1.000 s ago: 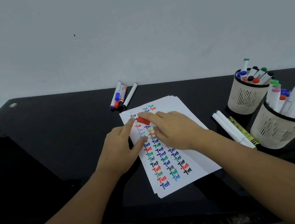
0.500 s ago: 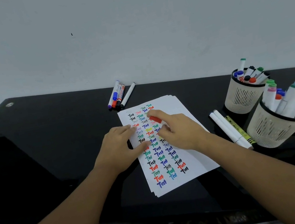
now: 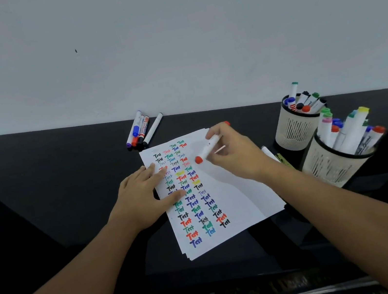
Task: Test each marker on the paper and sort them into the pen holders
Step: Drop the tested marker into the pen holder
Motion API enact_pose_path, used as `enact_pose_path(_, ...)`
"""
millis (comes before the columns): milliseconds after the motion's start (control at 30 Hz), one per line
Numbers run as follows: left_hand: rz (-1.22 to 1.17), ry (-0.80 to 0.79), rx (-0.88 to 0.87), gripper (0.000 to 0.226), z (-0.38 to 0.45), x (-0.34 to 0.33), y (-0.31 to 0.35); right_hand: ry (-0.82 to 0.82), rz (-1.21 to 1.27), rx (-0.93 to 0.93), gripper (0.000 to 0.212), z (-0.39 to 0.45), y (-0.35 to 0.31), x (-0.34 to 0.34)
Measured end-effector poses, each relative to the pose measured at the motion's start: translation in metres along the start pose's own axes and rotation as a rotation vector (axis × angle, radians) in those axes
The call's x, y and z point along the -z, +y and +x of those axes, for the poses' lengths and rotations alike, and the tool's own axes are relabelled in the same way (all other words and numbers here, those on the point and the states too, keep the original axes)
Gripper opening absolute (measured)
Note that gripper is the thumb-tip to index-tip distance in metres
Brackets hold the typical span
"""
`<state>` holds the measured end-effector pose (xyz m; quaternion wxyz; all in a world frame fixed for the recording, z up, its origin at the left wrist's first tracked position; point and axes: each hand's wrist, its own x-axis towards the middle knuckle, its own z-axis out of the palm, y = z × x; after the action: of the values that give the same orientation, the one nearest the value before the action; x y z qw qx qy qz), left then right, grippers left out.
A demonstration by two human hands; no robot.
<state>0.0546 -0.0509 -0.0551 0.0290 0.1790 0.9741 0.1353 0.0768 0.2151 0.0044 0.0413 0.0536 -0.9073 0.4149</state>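
A stack of white paper (image 3: 241,190) covered in coloured "Test" words lies on the black desk (image 3: 54,195). My left hand (image 3: 142,199) rests flat on the paper's left edge, fingers straight. My right hand (image 3: 235,152) grips a white marker with a red cap (image 3: 207,149), held above the sheet's upper right with the capped end pointing down-left. Two beige mesh pen holders stand at the right: the far one (image 3: 293,130) and the near one (image 3: 332,167), both full of markers.
Several loose markers (image 3: 142,129) lie at the back of the desk by the wall. More markers (image 3: 272,154) lie between the paper and the holders, partly hidden by my right wrist. The desk's front edge runs along the bottom.
My right hand has lifted off the paper and moved right and up, and the red-capped marker now shows its white barrel. My left hand stays on the paper.
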Motion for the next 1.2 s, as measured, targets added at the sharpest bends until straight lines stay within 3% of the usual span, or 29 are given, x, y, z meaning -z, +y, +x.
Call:
enact_pose_path(67,-0.009,0.001,0.001,0.104,0.000,0.000,0.000,0.052,-0.008,-0.005,0.010,-0.004,0.000,0.007)
enact_pose_path(200,-0.010,0.013,0.000,0.113,0.000,-0.001,-0.002,0.196,-0.155,0.017,0.032,-0.010,-0.002,0.025)
enact_pose_path(467,-0.016,0.027,-0.009,0.117,0.001,-0.003,-0.003,0.440,-0.327,0.066,0.023,-0.010,-0.022,0.098)
enact_pose_path(667,-0.021,0.030,-0.012,0.115,0.002,-0.004,-0.004,0.628,-0.425,-0.065,0.030,-0.001,-0.014,0.159)
enact_pose_path(800,-0.025,0.032,-0.014,0.115,0.003,-0.004,-0.006,0.628,-0.485,-0.205,0.030,-0.001,-0.001,0.180)
enact_pose_path(967,-0.023,0.032,-0.010,0.115,0.003,-0.005,-0.006,0.513,-0.527,-0.340,0.033,-0.002,0.009,0.186)
enact_pose_path(1200,-0.029,0.036,-0.006,0.116,0.003,-0.004,-0.005,0.492,-0.505,-0.331,0.018,0.002,0.011,0.190)
